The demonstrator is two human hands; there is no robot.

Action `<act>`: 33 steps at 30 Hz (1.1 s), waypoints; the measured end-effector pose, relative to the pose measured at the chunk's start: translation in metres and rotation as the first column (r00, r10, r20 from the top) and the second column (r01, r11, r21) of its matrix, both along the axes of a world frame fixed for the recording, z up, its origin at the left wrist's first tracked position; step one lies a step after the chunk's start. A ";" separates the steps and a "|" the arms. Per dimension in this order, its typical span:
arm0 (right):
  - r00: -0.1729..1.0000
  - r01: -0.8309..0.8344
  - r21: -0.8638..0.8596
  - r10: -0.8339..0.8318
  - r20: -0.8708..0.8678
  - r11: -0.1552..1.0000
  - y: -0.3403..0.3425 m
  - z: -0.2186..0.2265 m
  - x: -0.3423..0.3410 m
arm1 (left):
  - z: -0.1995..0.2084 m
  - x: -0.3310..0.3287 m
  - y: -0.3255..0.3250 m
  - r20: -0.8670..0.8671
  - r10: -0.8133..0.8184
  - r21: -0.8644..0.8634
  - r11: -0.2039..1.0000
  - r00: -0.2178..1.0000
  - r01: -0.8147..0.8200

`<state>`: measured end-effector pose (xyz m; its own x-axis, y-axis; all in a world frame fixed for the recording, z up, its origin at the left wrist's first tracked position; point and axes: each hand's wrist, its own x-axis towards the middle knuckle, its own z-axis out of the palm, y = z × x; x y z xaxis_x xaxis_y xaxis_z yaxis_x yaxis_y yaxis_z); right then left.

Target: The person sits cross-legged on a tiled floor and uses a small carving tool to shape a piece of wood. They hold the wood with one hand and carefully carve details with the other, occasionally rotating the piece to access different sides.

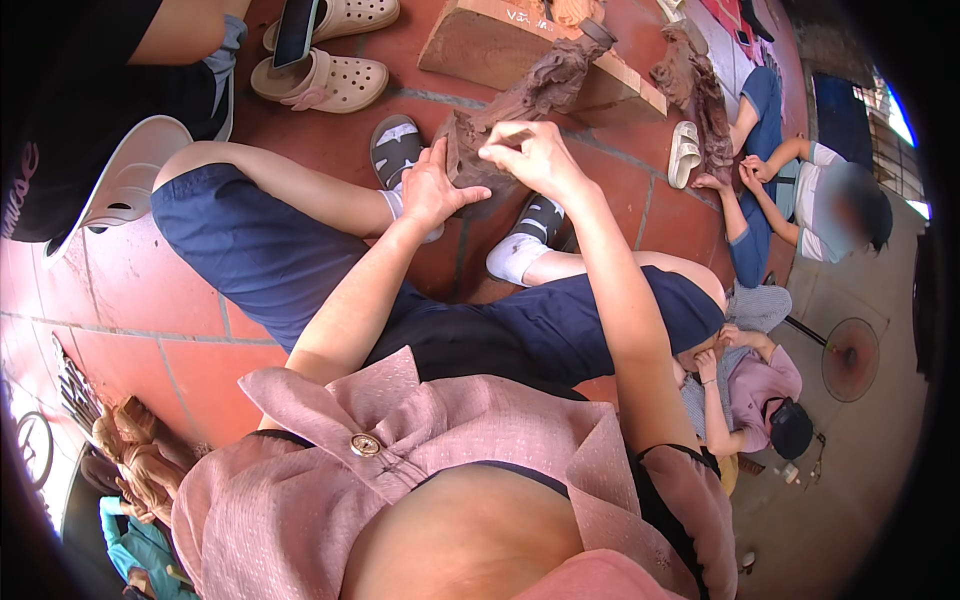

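A dark brown carved wood piece [545,85] leans from the floor between my feet up against a pale wooden block. My left hand [432,192] lies along its lower end, thumb spread away and fingers stretched out against the wood. Just above the same lower part is my right hand [535,160], its fingers curled and the thumb drawn in to them. Whatever those fingers may hold is hidden from this view. Both forearms reach forward over my lap.
Beyond the carving sits the wooden block [480,45]. Beige clogs [345,82] and a phone [294,32] are at the far left, beside another person's knee. A second carved piece [705,100] stands at right, near a seated person [840,200]. A fan [852,355] is farther right.
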<state>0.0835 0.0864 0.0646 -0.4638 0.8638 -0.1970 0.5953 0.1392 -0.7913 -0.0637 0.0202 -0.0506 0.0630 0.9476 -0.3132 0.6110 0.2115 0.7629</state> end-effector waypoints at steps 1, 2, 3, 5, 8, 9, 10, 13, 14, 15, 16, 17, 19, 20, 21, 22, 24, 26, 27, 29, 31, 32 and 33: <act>1.000 0.003 -0.037 -0.004 -0.003 0.999 0.003 0.000 -0.002 | 0.000 0.000 0.000 -0.007 0.003 0.002 1.000 1.000 -0.003; 0.998 -0.063 0.176 0.057 0.038 0.982 0.008 -0.003 -0.007 | 0.000 0.001 0.000 -0.014 0.006 0.004 1.000 1.000 -0.006; 0.996 -0.082 0.202 0.070 0.063 0.976 0.009 -0.010 -0.009 | 0.000 0.002 0.001 -0.005 0.008 0.017 1.000 1.000 -0.008; 0.989 -0.128 0.251 0.103 0.107 0.960 0.008 -0.021 -0.014 | -0.002 0.000 0.002 0.007 0.020 0.040 0.999 1.000 -0.020; 0.987 -0.118 0.107 0.105 0.118 0.987 -0.003 -0.010 -0.002 | 0.003 0.000 0.000 0.015 -0.004 0.004 1.000 1.000 0.004; 0.991 -0.096 0.032 0.092 0.097 0.995 -0.002 -0.005 -0.002 | 0.001 -0.001 0.000 0.003 0.001 0.015 1.000 1.000 -0.001; 0.994 -0.077 -0.039 0.080 0.080 0.996 0.002 0.001 -0.004 | -0.002 0.000 -0.001 -0.008 0.003 0.027 1.000 1.000 -0.003; 0.998 -0.038 0.167 0.031 0.048 0.985 0.009 -0.026 -0.013 | -0.005 0.001 0.002 -0.003 0.003 0.042 0.999 1.000 -0.003; 0.992 -0.057 0.203 0.033 0.119 0.977 0.005 -0.023 -0.018 | -0.004 0.000 0.003 0.004 0.004 0.041 0.999 1.000 -0.004; 0.988 -0.128 0.316 0.095 0.118 0.940 -0.002 -0.025 -0.015 | -0.003 0.000 0.002 0.002 0.001 0.038 0.999 1.000 -0.001; 0.991 -0.106 0.249 0.082 0.104 0.963 -0.007 -0.019 -0.011 | -0.001 0.000 0.001 -0.002 0.001 0.040 0.999 1.000 -0.001; 0.993 -0.084 0.180 0.068 0.092 0.980 -0.009 -0.013 -0.008 | 0.001 0.000 0.001 -0.006 0.001 0.041 0.999 1.000 -0.001; 0.999 -0.020 0.004 0.020 0.044 1.000 -0.003 -0.003 -0.009 | 0.001 -0.001 0.002 -0.013 0.003 0.027 1.000 1.000 -0.003; 1.000 0.014 -0.085 -0.011 0.027 0.996 -0.002 0.000 -0.008 | -0.003 0.000 0.001 -0.004 0.012 0.041 0.999 1.000 -0.012; 1.000 0.015 0.020 -0.015 0.017 1.000 0.001 -0.007 -0.009 | -0.006 0.000 0.001 0.006 0.020 0.054 0.998 1.000 -0.021; 1.000 0.022 0.121 -0.023 0.006 0.992 0.003 -0.022 -0.009 | -0.001 -0.001 0.003 0.037 0.008 0.015 1.000 0.999 -0.009; 0.996 -0.064 0.343 0.038 0.082 0.937 -0.002 -0.034 -0.009 | -0.002 -0.001 0.000 0.016 -0.004 0.036 0.999 1.000 0.004; 0.994 -0.041 0.238 0.016 0.105 0.970 -0.015 -0.015 -0.008 | 0.002 0.003 0.002 -0.011 -0.007 0.038 0.999 1.000 0.008; 0.992 -0.043 0.224 0.015 0.124 0.974 -0.017 -0.007 -0.007 | 0.001 0.003 0.001 -0.004 0.003 0.023 1.000 1.000 -0.002; 0.994 -0.029 0.225 0.006 0.105 0.974 -0.012 -0.005 -0.006 | 0.003 0.002 0.004 0.024 -0.004 0.016 1.000 1.000 0.003; 0.992 0.036 0.275 -0.069 0.110 0.961 -0.003 -0.021 -0.010 | 0.006 0.001 0.004 -0.002 0.015 0.056 0.998 1.000 -0.015; 0.987 0.019 0.274 -0.062 0.149 0.962 -0.005 -0.025 -0.013 | 0.003 0.001 0.004 0.004 0.016 0.055 0.998 1.000 -0.016; 0.980 0.001 0.271 -0.054 0.189 0.963 -0.008 -0.025 -0.012 | 0.002 0.002 0.005 0.010 0.018 0.054 0.998 1.000 -0.019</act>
<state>0.0710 0.0783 0.0400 -0.4151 0.9089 -0.0397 0.7395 0.3116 -0.5966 -0.0621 0.0248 -0.0490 0.0478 0.9642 -0.2608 0.5999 0.1811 0.7793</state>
